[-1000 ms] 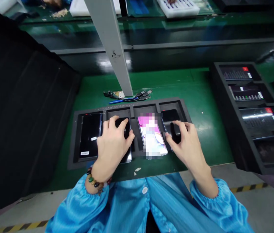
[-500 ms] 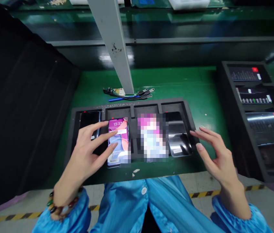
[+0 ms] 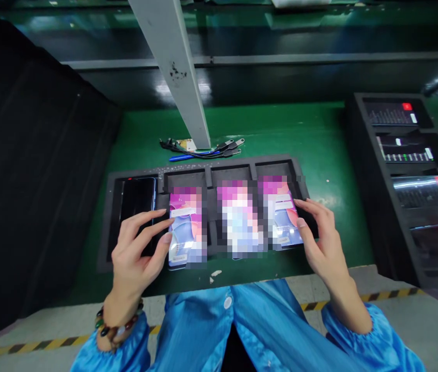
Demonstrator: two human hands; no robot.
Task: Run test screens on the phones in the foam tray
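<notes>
Several smartphones lie in a row on a black compartment tray [image 3: 211,164]. My left hand [image 3: 139,253] has its fingers apart, the tips at the left edge of a lit smartphone [image 3: 183,232]. At the right end, my right hand [image 3: 321,237] is also spread, its fingertips at the right edge of another lit smartphone [image 3: 283,217]. Between them lies a third lit smartphone [image 3: 240,219], its screen blurred by pixel blocks. A dark-screened smartphone [image 3: 137,199] sits in the leftmost compartment, partly hidden by my left hand. Neither hand has a phone lifted.
Behind the tray, black cables [image 3: 219,151] and a blue pen [image 3: 183,157] lie by a grey post [image 3: 187,77]. A second black tray [image 3: 362,170] with several phones stands at right. A dark curtain [image 3: 40,170] hangs at left. The green table [image 3: 319,134] ends near my lap.
The rightmost phone's screen has gone from dark to lit. My right hand has moved left to that phone's edge. My left hand has drawn back from over its phone's screen to its left edge.
</notes>
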